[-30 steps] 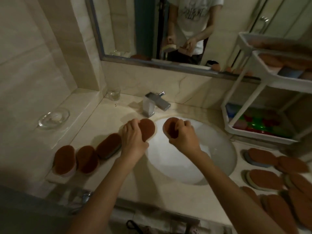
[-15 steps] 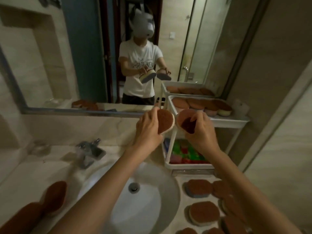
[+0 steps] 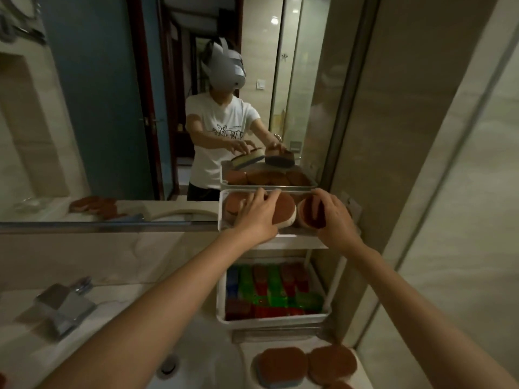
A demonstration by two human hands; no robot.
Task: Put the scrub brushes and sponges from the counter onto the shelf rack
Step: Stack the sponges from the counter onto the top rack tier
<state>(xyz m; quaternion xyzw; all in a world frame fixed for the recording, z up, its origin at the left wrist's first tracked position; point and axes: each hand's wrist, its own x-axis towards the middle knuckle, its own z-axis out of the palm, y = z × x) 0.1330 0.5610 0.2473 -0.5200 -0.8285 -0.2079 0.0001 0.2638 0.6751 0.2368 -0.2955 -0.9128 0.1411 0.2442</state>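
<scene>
The scrub brush [image 3: 285,211] in my left hand [image 3: 257,217] has a rust-brown face over a cream-white body. The second brush [image 3: 310,219] in my right hand [image 3: 335,217] shows the same brown with a cream rim. The shelf rack [image 3: 269,243] is plain white. Its lower sponges [image 3: 269,290] run in bands of green, red and blue, though blur may hide other shades. The brown-topped pad [image 3: 282,363] has a grey-blue base. My reflected T-shirt [image 3: 224,119] is white with a dark line drawing.
</scene>
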